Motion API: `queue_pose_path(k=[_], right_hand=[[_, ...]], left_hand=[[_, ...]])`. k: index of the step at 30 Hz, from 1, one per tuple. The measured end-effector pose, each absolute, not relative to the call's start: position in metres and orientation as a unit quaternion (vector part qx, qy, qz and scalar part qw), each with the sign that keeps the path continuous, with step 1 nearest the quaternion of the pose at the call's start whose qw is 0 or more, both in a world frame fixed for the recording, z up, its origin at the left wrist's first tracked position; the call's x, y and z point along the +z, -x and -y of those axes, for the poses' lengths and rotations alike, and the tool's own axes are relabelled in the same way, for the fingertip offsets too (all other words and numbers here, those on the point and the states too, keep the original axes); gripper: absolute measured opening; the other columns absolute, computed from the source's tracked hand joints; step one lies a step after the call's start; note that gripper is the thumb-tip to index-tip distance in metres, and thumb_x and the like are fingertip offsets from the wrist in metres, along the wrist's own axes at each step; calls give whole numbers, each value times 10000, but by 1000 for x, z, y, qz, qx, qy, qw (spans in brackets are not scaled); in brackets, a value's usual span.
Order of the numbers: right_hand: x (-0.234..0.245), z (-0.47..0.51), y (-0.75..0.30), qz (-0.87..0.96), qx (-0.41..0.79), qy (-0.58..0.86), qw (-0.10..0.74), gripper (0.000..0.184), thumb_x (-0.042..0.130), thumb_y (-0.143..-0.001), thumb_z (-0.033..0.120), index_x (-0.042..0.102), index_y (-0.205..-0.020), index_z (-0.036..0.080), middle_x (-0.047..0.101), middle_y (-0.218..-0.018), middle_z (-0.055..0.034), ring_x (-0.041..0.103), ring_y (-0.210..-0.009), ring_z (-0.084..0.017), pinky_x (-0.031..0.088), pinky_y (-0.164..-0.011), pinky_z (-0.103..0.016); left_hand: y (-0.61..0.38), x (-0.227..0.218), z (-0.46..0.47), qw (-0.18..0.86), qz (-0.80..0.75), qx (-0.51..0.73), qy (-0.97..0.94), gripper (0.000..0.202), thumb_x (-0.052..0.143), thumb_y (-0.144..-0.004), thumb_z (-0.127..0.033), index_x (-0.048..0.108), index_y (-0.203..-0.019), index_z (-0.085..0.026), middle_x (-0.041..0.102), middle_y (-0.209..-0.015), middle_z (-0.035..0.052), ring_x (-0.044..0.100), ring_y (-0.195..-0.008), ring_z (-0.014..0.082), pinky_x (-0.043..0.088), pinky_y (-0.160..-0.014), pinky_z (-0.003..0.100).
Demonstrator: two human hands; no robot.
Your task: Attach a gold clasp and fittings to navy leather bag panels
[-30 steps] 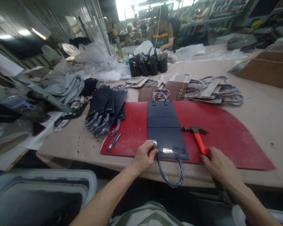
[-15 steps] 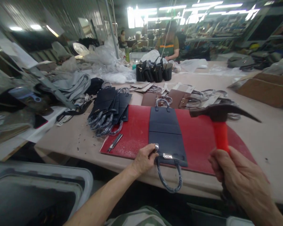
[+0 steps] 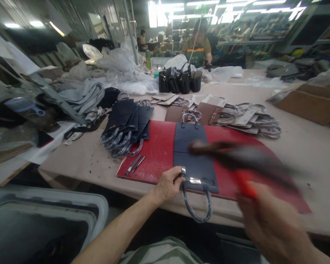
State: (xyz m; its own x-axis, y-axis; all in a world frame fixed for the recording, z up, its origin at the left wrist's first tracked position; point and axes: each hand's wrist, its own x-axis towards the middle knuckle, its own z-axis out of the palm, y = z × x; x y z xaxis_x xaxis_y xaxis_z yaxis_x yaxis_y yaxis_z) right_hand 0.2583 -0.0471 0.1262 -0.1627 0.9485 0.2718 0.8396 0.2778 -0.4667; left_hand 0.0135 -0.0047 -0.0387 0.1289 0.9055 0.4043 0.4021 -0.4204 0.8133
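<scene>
My left hand (image 3: 169,183) is closed, with thumb and fingers pinching a small shiny metal piece (image 3: 183,170) at the edge of a dark navy bag panel (image 3: 191,141). What kind of piece it is, I cannot make out. The panel lies flat on a red mat (image 3: 161,146). Beside my fingertips, a silver clasp (image 3: 195,180) is fixed on the panel. One plastic-wrapped handle (image 3: 197,219) hangs over the table's front edge. My right hand (image 3: 272,216) grips a claw hammer (image 3: 233,154) by its red handle. Smeared by motion, the hammer head hovers over the panel's right side.
Stacked navy panels (image 3: 126,121) lie left of the mat, brown panels (image 3: 206,112) behind it. Two thin tools (image 3: 134,165) rest on the mat's left end. Black bags (image 3: 180,80) stand farther back, near a person (image 3: 198,47). A grey bin (image 3: 99,205) is at lower left.
The hammer has swung down and to the left, toward the metal piece. My left hand keeps its pinch in nearly the same place.
</scene>
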Motion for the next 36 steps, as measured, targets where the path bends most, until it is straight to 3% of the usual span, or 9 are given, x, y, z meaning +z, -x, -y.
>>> queue_pose_path(k=[3,10,13,18,20,23,29,33,36], right_hand=[[104,45,-261,798,128,553,204,377,453,-892,573,489,-669,271,498,-489,-19,383,-375,-154,195,-463,-322],[44,17,-322,711,267,635,141,388,406,-873,578,458,-636,275,525,-510,-26,520,-450,-203,355,-486,-329],[15,-5,-347,677,222,689,132,356,411,-877,543,482,-651,278,541,-511,-64,522,-449,-234,367,-492,-365],[6,-11,-327,748,20,637,183,249,420,-903,359,608,-927,198,658,-1045,-226,637,-888,-331,466,-733,-442],[5,-1,-300,738,31,647,189,286,411,-926,364,610,-1010,177,645,-1105,-197,624,-965,-319,479,-812,-436],[-3,16,-259,728,68,664,156,267,441,-946,368,610,-1024,177,643,-1006,-146,612,-948,-295,477,-819,-405],[-16,29,-232,639,83,743,178,359,578,-908,361,551,-1180,128,613,-1098,-172,593,-1033,-320,460,-843,-398],[-8,18,-237,585,180,770,179,423,680,-827,359,557,-1171,146,626,-1119,-155,612,-1035,-301,442,-841,-372],[-1,10,-239,551,235,784,163,370,703,-793,340,583,-1098,169,634,-1060,-117,617,-980,-278,414,-793,-351]], left_hand=[[-13,-37,5,272,-468,463,-702,121,593,-868,-122,643,-957,-187,682,-874,46,664,-829,188,547,-800,301],[-14,-37,5,273,-469,472,-695,128,607,-858,-118,642,-956,-193,686,-924,51,667,-859,197,554,-827,315],[-13,-36,3,271,-465,471,-699,117,619,-851,-116,637,-938,-193,678,-910,47,659,-843,191,550,-817,303],[-11,-37,3,270,-456,475,-703,118,601,-868,-118,636,-958,-187,673,-915,53,656,-867,194,549,-830,309],[-10,-38,4,274,-457,468,-705,115,597,-882,-126,637,-972,-186,686,-959,65,668,-921,202,550,-874,323],[-8,-37,5,265,-456,465,-711,104,588,-899,-141,634,-981,-185,704,-1027,84,683,-987,210,556,-922,345],[-5,-42,7,224,-424,463,-746,115,571,-924,-170,646,-1010,-177,728,-1117,121,686,-1118,238,555,-1005,407],[-2,-44,6,233,-485,489,-687,89,598,-911,-180,647,-986,-177,753,-1050,103,733,-996,219,605,-907,375],[1,-44,6,224,-416,468,-747,110,620,-893,-168,666,-992,-177,742,-1129,114,704,-1099,238,573,-989,404]])
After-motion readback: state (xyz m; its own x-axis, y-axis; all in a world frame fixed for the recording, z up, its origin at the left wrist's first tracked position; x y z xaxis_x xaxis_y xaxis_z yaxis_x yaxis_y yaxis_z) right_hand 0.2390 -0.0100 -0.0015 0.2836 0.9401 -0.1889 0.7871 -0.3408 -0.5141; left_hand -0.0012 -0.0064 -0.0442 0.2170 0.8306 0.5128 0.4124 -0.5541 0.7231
